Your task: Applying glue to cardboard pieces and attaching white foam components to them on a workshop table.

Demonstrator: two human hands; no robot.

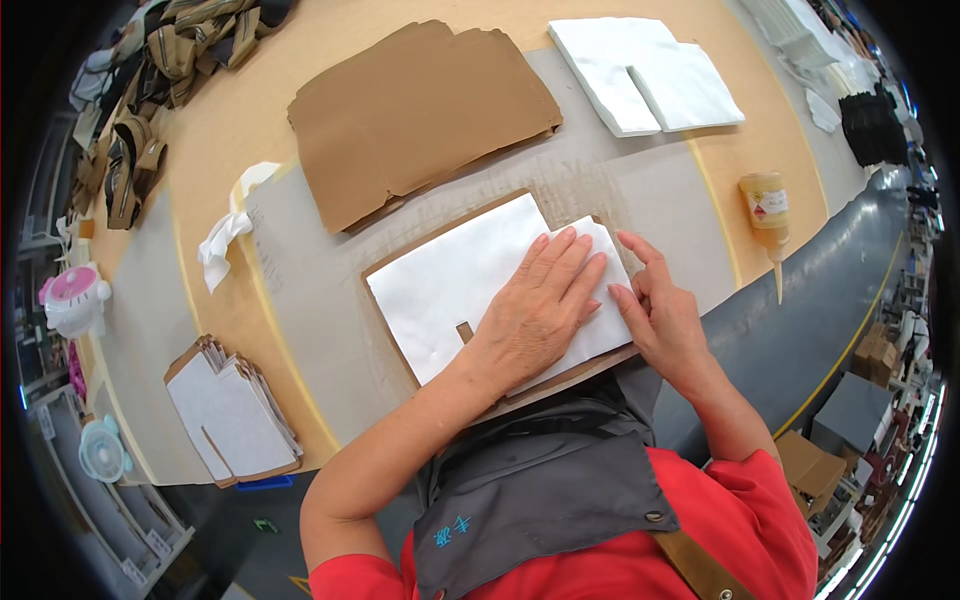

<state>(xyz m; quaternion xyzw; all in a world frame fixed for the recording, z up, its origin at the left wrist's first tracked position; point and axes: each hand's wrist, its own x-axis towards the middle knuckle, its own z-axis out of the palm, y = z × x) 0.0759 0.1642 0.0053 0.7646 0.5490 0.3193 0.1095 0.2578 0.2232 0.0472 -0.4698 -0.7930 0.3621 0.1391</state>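
Note:
A white notched sheet (450, 262) lies over a slightly larger brown piece (450, 227) at the table's near edge, brown showing around its rim and through its slot. My left hand (544, 311) rests flat on the white sheet, fingers fairly close together, holding nothing. At the sheet's right edge is my right hand (656, 304), its thumb touching the white surface and its index finger raised, with nothing seen in its grasp. Just beyond lies a stack of brown sheets (420, 120). A stack of white notched pieces (645, 79) sits at the upper right.
A plastic squeeze bottle (766, 206) of yellowish liquid lies near the right table edge, nozzle overhanging. White-topped brown pieces (232, 420) are stacked at lower left, near a crumpled white cloth (225, 244). Brown zippered pieces (176, 56) fill the upper left; small fans (105, 448) stand beyond the left edge.

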